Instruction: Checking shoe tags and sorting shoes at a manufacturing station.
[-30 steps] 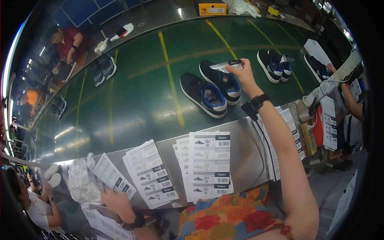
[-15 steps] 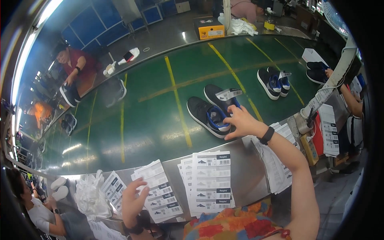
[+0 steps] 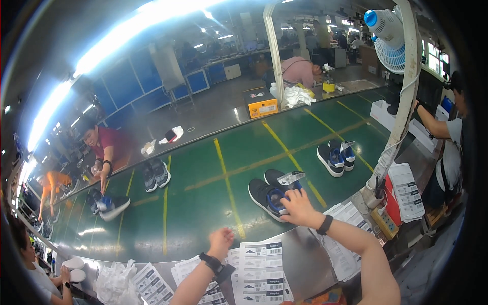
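Observation:
A pair of black shoes with blue lining and white soles lies on the green conveyor belt. My right hand is at the heel of the near shoe, its fingers closed around the collar. The far shoe beside it carries a white printed tag. My left hand is over the belt's near edge with fingers curled together; whether anything is in them is hidden. Below it are stacks of printed label sheets on the metal ledge.
Another tagged pair of shoes sits further right. Grey shoes and another pair are to the left, where a co-worker reaches in. A white post stands right, near another person's arm.
The view has tilted up. My left hand has risen from the label sheets toward the belt, its spread fingers now curled. My right hand has closed on the near shoe's heel.

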Action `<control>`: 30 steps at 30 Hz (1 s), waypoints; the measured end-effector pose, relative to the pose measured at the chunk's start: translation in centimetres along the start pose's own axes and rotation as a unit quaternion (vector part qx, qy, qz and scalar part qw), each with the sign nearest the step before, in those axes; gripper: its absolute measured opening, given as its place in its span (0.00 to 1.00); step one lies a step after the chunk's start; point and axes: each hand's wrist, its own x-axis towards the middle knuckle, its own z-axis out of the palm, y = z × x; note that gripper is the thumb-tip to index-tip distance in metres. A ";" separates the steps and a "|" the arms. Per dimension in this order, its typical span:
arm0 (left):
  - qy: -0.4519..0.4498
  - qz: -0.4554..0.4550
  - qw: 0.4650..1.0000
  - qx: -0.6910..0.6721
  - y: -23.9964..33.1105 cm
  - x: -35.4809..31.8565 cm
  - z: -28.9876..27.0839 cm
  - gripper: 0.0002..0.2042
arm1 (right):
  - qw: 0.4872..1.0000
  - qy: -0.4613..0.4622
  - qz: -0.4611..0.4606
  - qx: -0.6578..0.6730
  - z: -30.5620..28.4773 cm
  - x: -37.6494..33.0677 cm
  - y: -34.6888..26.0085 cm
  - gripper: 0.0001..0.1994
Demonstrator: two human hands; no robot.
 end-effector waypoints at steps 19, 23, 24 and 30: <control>-0.250 -0.203 0.940 -0.113 -1.1 -7.3 8.1 0.04 | 0.807 -0.311 -0.205 0.459 -7.7 -5.8 -10.5 0.23; -0.251 -0.296 0.909 -0.150 -4.0 -8.2 7.8 0.04 | 0.823 -0.316 -0.147 0.449 -8.9 -6.1 -9.1 0.23; -0.278 -0.317 0.890 -0.177 -4.9 -7.3 7.5 0.05 | 0.830 -0.313 -0.143 0.439 -8.6 -6.1 -8.9 0.23; -0.369 -0.275 0.880 -0.117 -9.1 -4.9 6.3 0.17 | 0.933 -0.184 -0.125 0.284 -4.5 -6.4 -8.8 0.22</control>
